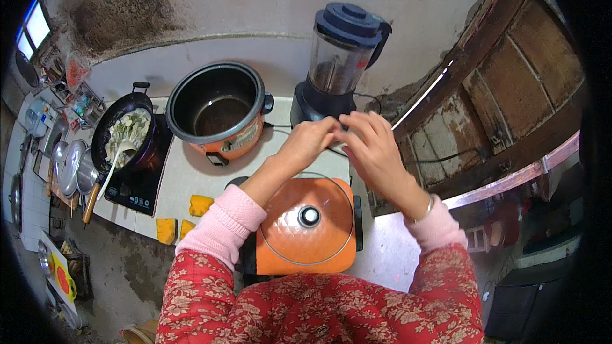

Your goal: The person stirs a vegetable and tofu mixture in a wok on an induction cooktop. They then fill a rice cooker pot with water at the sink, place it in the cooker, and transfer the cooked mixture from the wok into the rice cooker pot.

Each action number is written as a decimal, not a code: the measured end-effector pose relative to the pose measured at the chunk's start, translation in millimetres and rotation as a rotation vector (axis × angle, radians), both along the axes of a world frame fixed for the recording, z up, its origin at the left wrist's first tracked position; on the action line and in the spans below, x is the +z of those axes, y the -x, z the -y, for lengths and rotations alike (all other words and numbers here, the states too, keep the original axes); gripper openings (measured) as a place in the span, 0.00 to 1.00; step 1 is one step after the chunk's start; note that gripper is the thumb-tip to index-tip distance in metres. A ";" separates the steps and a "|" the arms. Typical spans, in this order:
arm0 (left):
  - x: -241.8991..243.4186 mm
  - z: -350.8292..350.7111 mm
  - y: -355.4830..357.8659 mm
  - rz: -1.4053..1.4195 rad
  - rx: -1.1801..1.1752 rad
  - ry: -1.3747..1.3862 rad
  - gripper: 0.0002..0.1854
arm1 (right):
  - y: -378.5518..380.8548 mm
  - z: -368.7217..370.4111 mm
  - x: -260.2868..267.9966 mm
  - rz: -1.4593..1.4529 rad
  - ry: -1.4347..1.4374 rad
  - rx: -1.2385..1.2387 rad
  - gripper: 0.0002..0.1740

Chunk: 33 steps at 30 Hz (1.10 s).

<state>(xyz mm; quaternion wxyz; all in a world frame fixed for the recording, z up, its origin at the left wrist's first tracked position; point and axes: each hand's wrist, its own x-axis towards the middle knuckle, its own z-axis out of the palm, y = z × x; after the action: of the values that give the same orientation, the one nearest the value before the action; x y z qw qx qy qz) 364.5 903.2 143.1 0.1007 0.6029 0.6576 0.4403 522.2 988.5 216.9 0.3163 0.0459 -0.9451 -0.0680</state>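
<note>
My left hand and my right hand meet in front of the base of a blender with a dark lid. Their fingertips touch or nearly touch; whether something small sits between them cannot be made out. Below my wrists is an orange electric pan under a round glass lid with a black knob. Left of my left hand stands an orange rice cooker, uncovered, its dark inner pot in view. Several chunks of pumpkin lie by my left sleeve.
A wok holding sliced food and a ladle sits on a black induction cooktop. Metal lids and pots crowd the counter's far left. A wooden door stands at the right. A cord runs behind my hands.
</note>
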 end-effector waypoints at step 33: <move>-98.7 76.2 28.6 0.581 0.087 -0.036 0.17 | 173.5 -74.7 154.3 -0.777 1.460 0.255 0.17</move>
<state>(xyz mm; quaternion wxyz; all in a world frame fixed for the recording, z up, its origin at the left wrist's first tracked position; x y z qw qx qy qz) 335.9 826.9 44.4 0.2551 0.4247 0.6184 0.6100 348.6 1063.2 371.2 0.5752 -0.0908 -0.5629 0.5865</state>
